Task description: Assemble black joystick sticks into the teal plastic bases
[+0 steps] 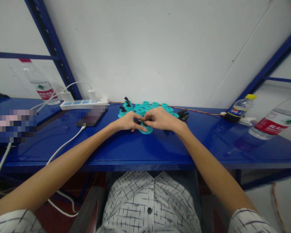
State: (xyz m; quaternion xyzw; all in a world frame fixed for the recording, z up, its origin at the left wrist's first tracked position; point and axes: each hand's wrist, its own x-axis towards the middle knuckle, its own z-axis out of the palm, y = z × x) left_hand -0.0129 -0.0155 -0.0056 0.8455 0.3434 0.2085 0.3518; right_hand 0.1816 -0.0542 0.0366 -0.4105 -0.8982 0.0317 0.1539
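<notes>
My left hand (127, 121) and my right hand (160, 118) meet over a round teal plastic base (145, 130) on the blue table (208, 145). Fingertips of both hands pinch a small black part (139, 121) just above that base, and the hands hide most of it. Behind my hands lies a cluster of several similar teal bases (145, 106). Two of them, at the left of the cluster, carry upright black sticks (127, 102). A small heap of black parts (183, 115) sits just beyond my right hand.
A white power strip (84, 104) with plugged-in chargers stands at the back left, and a phone (91, 118) lies on a white cable. Plastic bottles stand at both ends (237, 110) (269, 124). A pixelated object (12, 126) covers the left edge. Blue shelf uprights frame the white wall.
</notes>
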